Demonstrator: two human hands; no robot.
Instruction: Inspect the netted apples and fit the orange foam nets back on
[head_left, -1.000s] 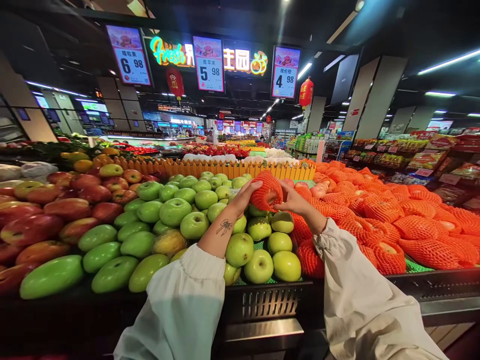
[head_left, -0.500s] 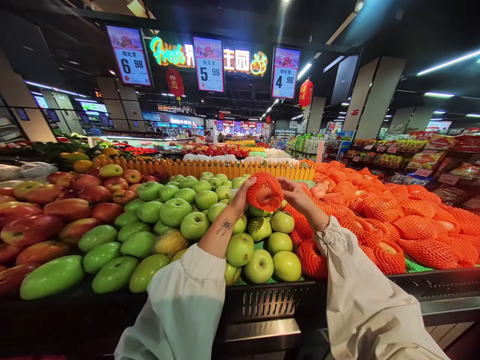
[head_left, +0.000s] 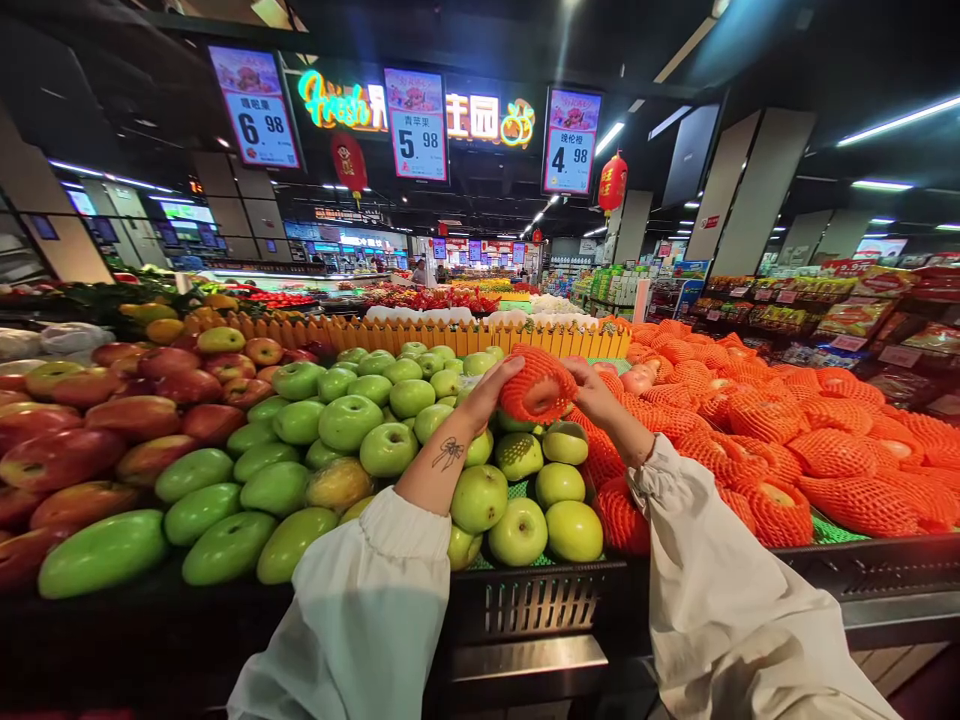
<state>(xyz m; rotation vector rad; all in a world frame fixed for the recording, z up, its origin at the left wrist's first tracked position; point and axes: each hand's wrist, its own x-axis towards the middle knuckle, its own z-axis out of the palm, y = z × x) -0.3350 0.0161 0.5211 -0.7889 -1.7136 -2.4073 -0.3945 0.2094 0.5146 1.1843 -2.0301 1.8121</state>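
A round fruit in an orange-red foam net is held up between my two hands, above the front of the green apples. My left hand is closed round its left side, and the thumb and fingers are partly hidden. At the right side, my right hand grips the same fruit, with most of its fingertips out of sight behind the net. The net covers nearly all of the fruit, so its kind is unclear. To the right is a heap of more net-wrapped fruit.
Red apples are piled at the left. A black slatted bin edge runs along the front, and a low yellow picket fence stands behind the fruit. Price screens and red lanterns hang overhead. Packaged-goods shelves are at the right.
The netted fruit has shifted slightly right and is tilted a little. My right hand has come in closer against its right side.
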